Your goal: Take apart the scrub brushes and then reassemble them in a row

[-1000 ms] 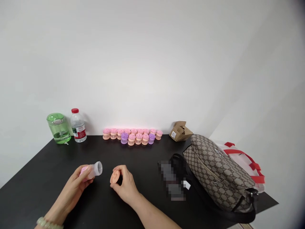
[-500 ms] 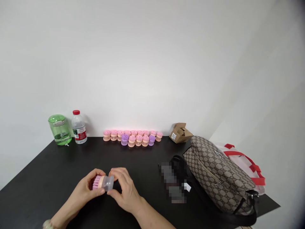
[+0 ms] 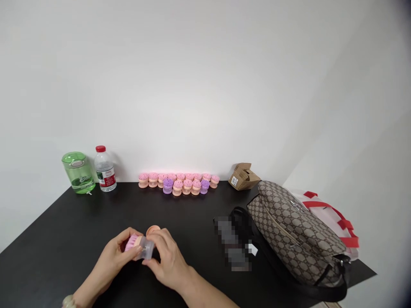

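Over the front of the black table (image 3: 77, 226), a small round brush (image 3: 147, 248) lies tilted between my hands, its pink bristles facing left and its clear body facing right. My left hand (image 3: 112, 254) is closed around the bristle end. At the clear end my right hand (image 3: 171, 259) grips with thumb and fingers. A peach round cap (image 3: 153, 229) shows beside the right index finger, off the clear end; whether it is joined to the brush I cannot tell.
Several pink and purple brushes (image 3: 187, 185) stand in rows by the wall. A green container (image 3: 78, 173) and water bottle (image 3: 105, 171) are at the back left. A cardboard box (image 3: 244, 177), patterned bag (image 3: 295, 231) and red-and-white bag (image 3: 334, 222) occupy the right.
The brush has tilted, its clear end dipping slightly. More of the peach cap shows above my right fingers. Both hands stay on the brush.
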Demonstrator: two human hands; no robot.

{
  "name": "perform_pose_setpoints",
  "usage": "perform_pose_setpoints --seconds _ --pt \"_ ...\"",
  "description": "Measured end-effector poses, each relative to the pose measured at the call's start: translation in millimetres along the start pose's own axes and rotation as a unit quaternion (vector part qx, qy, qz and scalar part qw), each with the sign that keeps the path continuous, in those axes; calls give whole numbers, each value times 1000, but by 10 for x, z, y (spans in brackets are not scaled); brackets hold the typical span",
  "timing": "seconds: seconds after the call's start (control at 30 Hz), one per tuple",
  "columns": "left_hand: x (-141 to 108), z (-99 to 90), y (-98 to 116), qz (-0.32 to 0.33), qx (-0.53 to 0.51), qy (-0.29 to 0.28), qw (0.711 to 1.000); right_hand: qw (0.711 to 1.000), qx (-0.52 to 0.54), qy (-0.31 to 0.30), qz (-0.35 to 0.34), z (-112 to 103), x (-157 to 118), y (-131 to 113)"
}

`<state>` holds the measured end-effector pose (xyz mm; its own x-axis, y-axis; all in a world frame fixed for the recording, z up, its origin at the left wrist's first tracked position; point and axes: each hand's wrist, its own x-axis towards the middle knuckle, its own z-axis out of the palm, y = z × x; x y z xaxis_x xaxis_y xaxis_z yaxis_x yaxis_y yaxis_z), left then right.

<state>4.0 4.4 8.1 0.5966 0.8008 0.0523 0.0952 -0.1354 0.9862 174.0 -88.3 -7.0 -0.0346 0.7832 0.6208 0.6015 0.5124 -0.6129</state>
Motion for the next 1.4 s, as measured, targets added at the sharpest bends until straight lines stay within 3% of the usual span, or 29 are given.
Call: perform_pose_setpoints --seconds 0.1,0.33,0.4,0.5,0.57,0.63,0.77,0.83,0.97,1.1,1.2,1.3,1.4 --pt "-11 16 0 -13 -11 -6 1000 1000 -8 4 -24 0 -4 -25" --pt "-4 -53 3 32 -7 1 999 972 176 -23 157 59 19 50" --pt "-8 -46 34 27 -8 -6 1000 976 166 -7 141 60 12 37" --pt "-15 -22 71 0 -14 -11 1000 996 82 16 33 58 -10 15" --pt "-19 -12 76 -7 -21 -11 1000 997 71 26 10 67 -19 19" --pt "-25 -10 68 -2 -24 -9 1000 990 122 28 58 84 -17 39" --pt "-33 -17 37 12 -27 -14 999 950 241 -35 195 104 5 62" --pt "-31 -24 27 10 -25 -12 1000 956 222 -20 189 92 9 48" --pt "-33 -35 35 -7 -32 3 999 991 109 25 68 50 -1 20" --pt "-51 21 63 -10 -50 3 999 975 180 -3 131 54 0 17" --pt "-45 93 56 -15 -68 53 996 974 172 -21 145 54 23 0" --pt "-5 95 13 -23 -69 132 989 980 125 43 145 -3 48 29" --pt "39 0 -40 -16 -39 174 984 955 152 148 206 -124 64 171"
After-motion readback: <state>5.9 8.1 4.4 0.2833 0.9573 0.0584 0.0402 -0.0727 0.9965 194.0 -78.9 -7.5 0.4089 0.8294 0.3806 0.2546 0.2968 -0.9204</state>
